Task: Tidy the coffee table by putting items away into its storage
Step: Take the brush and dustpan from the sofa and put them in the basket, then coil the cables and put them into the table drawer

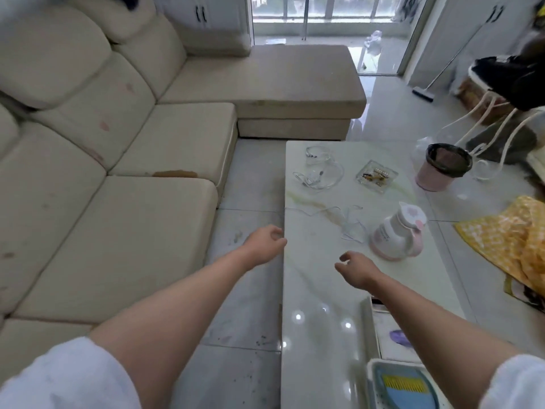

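Note:
A glossy white marble coffee table [318, 290] runs away from me. On it lie a white cable [348, 222] in the middle, white earphones [317, 175] and a small clear pouch [317, 153] at the far end, a glass ashtray [376, 175], and a pink and white appliance [398, 234] on its side. My left hand [265, 243] hovers at the table's left edge, fingers loosely curled, holding nothing. Over the tabletop hangs my right hand [356, 270], also loosely curled and empty. A drawer [386, 329] stands open at the near right.
A beige sectional sofa [118, 172] fills the left. On the floor to the right stand a pink bin [442, 169] and a yellow checked cloth [513, 240]. A blue and white tray [404, 385] sits at the table's near corner.

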